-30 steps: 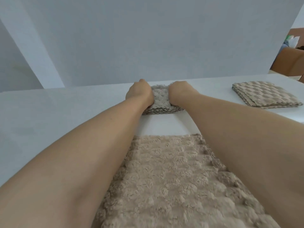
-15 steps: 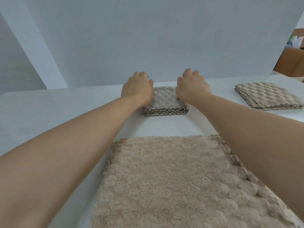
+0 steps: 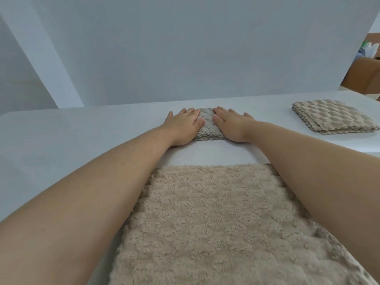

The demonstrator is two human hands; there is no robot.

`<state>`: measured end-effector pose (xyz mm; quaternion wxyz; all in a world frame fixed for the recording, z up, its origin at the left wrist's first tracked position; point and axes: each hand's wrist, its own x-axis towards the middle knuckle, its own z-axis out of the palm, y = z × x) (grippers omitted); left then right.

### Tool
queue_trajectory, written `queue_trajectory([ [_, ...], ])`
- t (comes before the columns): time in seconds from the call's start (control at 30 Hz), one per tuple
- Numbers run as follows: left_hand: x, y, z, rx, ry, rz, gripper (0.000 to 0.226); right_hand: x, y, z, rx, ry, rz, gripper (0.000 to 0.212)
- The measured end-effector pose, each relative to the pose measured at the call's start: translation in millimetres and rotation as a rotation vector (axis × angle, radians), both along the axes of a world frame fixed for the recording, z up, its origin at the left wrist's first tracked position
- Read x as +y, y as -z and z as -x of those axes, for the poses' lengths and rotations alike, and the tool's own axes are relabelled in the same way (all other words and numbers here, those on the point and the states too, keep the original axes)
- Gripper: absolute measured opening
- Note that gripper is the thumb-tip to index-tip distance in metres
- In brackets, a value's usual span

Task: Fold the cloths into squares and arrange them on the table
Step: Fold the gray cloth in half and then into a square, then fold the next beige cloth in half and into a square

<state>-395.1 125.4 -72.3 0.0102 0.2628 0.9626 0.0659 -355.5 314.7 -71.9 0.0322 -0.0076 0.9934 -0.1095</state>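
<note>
Presently the small folded cloth (image 3: 208, 126) lies at the far middle of the white table (image 3: 61, 145), its layered edge facing you, and both your hands lie flat upon it; your left hand (image 3: 183, 127) covers its left part and your right hand (image 3: 231, 127) its right part, palms down, fingers extended and lying loosely together, nothing pinched between them; only a narrow strip of cloth shows between the two thumbs. I judge this hold to be a pressing one: the weight of both palms flattens the stack and sets the creases so that the square keeps its shape when let go; whether the edges beneath your palms are aligned I cannot tell, as the hands hide them. Nearer to you, between your forearms, the large unfolded cloth (image 3: 222, 223) is spread flat with its far edge well short of the folded one; it appears to be laid out ready as the next piece for folding. Off to the right, well apart from your hands, a second folded cloth (image 3: 331, 117) rests as a neat square near the table's far right side; the spacing suggests a row of finished squares along the back of the table, with the piece under your hands taking the place beside it. A plain grey wall (image 3: 185, 48) stands behind the table.
</note>
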Motion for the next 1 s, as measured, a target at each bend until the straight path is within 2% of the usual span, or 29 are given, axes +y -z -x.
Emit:
queue_trajectory([
  [0.1, 2, -11, -8, -0.052, -0.027, 0.041, 0.060, -4, -4, -2, -0.011, 0.019, -0.074, 0.060],
  [0.17, 3, -26, -19, -0.051, -0.053, 0.000, 0.059, -9, -13, -9, 0.036, 0.033, -0.105, 0.061],
  [0.27, 1, -53, -47, 0.021, -0.067, -0.131, 0.056, -15, -33, -29, 0.145, 0.018, -0.026, 0.060],
  [0.47, -25, -87, -132, 0.046, -0.048, -0.140, 0.052, -22, -73, -109, 0.221, -0.046, 0.174, 0.062],
  [0.73, -62, -76, -240, -0.035, -0.119, -0.322, 0.045, -12, -69, -219, 0.265, -0.065, 0.317, 0.058],
  [0.9, -69, -57, -265, -0.093, -0.217, -0.369, 0.046, -4, -47, -248, 0.302, 0.051, 0.435, 0.049],
  [1.0, -69, -46, -267, -0.050, -0.270, -0.414, 0.046, -3, -32, -255, 0.339, 0.105, 0.492, 0.043],
])
